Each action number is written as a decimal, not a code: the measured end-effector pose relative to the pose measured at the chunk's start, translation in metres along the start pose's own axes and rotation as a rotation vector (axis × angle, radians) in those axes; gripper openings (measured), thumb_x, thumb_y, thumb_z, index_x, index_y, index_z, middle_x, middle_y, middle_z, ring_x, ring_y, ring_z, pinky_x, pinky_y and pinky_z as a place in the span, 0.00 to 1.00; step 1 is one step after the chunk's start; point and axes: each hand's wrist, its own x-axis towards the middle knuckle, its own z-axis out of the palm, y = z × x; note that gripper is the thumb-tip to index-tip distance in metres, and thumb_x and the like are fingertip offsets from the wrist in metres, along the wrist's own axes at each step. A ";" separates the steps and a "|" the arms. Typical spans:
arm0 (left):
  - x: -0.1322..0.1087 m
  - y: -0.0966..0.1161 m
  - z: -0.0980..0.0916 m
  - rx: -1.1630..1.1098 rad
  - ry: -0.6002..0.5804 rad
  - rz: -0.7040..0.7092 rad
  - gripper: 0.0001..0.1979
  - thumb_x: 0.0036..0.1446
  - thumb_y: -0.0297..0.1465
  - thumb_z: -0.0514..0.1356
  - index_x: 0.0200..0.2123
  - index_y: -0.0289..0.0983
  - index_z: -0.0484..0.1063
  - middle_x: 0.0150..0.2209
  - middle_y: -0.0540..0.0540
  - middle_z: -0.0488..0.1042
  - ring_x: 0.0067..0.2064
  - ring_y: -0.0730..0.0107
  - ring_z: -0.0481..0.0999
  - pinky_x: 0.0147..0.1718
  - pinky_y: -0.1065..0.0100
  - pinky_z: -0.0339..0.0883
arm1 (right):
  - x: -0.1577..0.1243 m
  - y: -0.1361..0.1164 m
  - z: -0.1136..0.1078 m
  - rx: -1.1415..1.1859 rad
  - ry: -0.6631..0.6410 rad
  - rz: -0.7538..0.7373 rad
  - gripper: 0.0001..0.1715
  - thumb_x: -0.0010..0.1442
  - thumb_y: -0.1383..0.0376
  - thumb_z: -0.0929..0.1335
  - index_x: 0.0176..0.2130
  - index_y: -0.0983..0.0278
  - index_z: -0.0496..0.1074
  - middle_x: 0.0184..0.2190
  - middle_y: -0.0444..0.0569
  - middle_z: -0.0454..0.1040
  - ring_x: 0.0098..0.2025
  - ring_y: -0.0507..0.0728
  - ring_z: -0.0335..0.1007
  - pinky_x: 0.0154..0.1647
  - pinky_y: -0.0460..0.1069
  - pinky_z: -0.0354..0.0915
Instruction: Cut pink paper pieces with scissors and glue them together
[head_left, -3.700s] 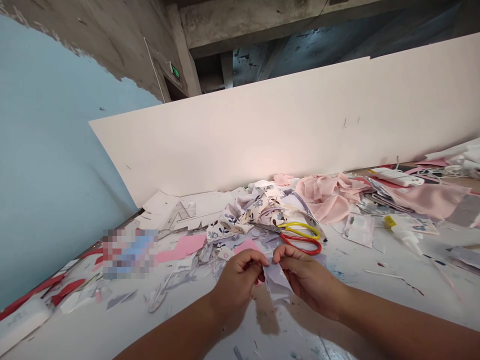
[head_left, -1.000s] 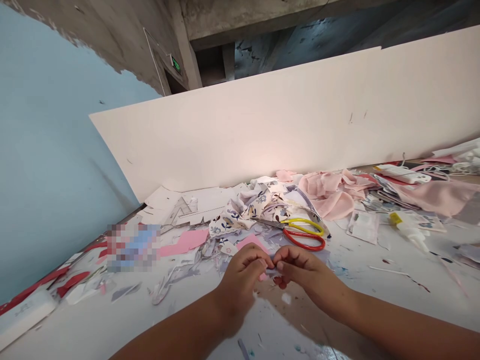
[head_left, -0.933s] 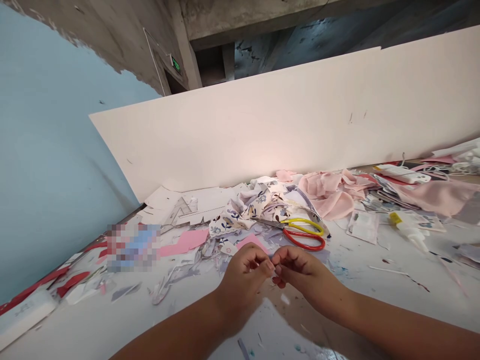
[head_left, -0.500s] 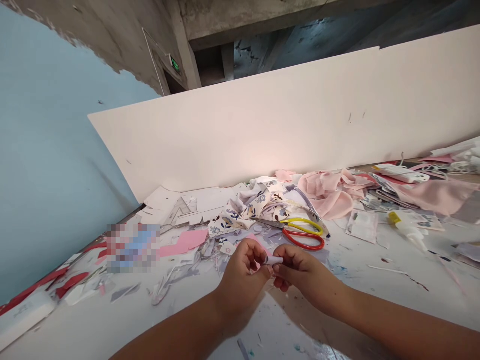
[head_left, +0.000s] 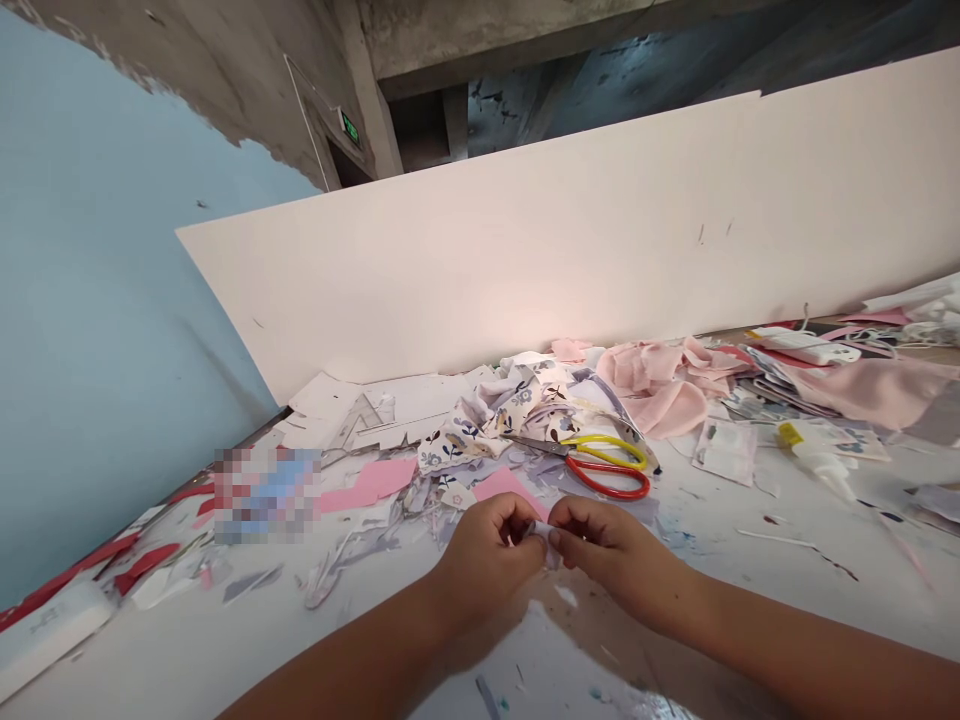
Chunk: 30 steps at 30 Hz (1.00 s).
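L hand (head_left: 487, 556) & R hand (head_left: 609, 550) curled, fingers pinched together.

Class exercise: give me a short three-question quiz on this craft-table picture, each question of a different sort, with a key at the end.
1. Multiple choice: what lies on the table just beyond the left hand and right hand? A) scissors with one yellow and one red handle; B) a hammer; C) a stapler.
2. True or false: the left hand lies flat on the table, apart from the right hand.
3. Fill in: the glue bottle at the right has a ____ cap.
Key: 1 A. 2 False: both hands pinch one small pale scrap at their fingertips. 3 yellow.
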 end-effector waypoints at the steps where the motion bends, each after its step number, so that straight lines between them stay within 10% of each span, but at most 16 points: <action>1: 0.000 0.000 -0.001 -0.051 0.004 0.014 0.03 0.42 0.26 0.57 0.23 0.36 0.63 0.21 0.54 0.60 0.23 0.80 0.57 0.22 0.74 0.52 | 0.000 -0.001 0.000 0.051 -0.007 0.024 0.09 0.52 0.60 0.64 0.25 0.63 0.64 0.20 0.41 0.63 0.23 0.49 0.56 0.24 0.45 0.53; 8: 0.001 0.005 0.002 -0.359 -0.201 -0.049 0.15 0.40 0.34 0.63 0.30 0.36 0.60 0.24 0.51 0.66 0.24 0.79 0.62 0.23 0.74 0.53 | 0.000 -0.007 0.006 0.301 0.068 0.074 0.14 0.53 0.55 0.63 0.25 0.63 0.61 0.19 0.39 0.62 0.22 0.48 0.56 0.26 0.45 0.56; 14: -0.001 0.010 0.007 -0.179 0.007 -0.076 0.08 0.45 0.33 0.58 0.24 0.36 0.61 0.20 0.54 0.63 0.24 0.78 0.61 0.25 0.73 0.54 | 0.001 0.000 0.007 0.242 0.112 0.090 0.13 0.54 0.54 0.61 0.28 0.62 0.60 0.20 0.40 0.64 0.24 0.49 0.58 0.26 0.45 0.57; 21: 0.001 0.008 0.003 0.126 0.002 -0.045 0.10 0.44 0.35 0.57 0.20 0.36 0.60 0.18 0.55 0.57 0.22 0.79 0.54 0.21 0.74 0.50 | 0.001 -0.003 0.000 -0.066 0.084 0.048 0.08 0.51 0.60 0.63 0.27 0.63 0.63 0.20 0.40 0.59 0.23 0.49 0.54 0.24 0.45 0.53; 30: -0.003 0.011 0.003 0.050 -0.002 -0.022 0.04 0.44 0.28 0.53 0.20 0.35 0.64 0.20 0.53 0.60 0.24 0.77 0.58 0.23 0.73 0.52 | 0.004 0.008 0.003 0.094 -0.023 0.094 0.05 0.49 0.65 0.63 0.26 0.63 0.60 0.19 0.38 0.59 0.21 0.47 0.53 0.21 0.44 0.51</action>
